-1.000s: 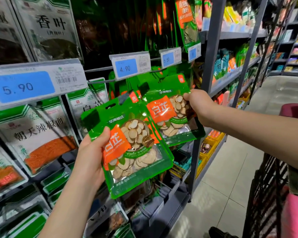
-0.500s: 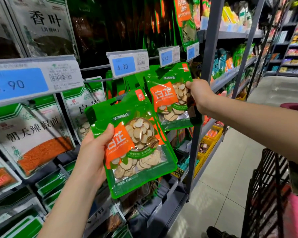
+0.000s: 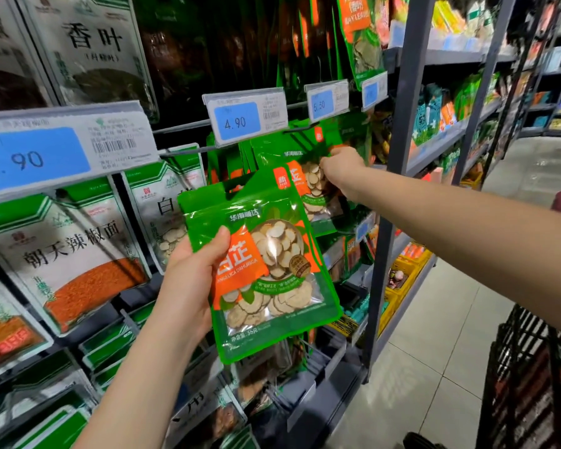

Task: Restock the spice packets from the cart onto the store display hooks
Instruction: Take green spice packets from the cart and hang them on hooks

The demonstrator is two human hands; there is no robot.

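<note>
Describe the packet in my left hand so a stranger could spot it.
Under the blue 4.90 price tag, green packets with orange labels hang together. The nearest green packet hangs from nothing: the left hand grips it, while its twin packet higher up is pinched by the right hand.

Left grip [image 3: 188, 286] holding green packet [image 3: 272, 277], right grip [image 3: 342, 166] pinching second packet [image 3: 300, 157]
</note>
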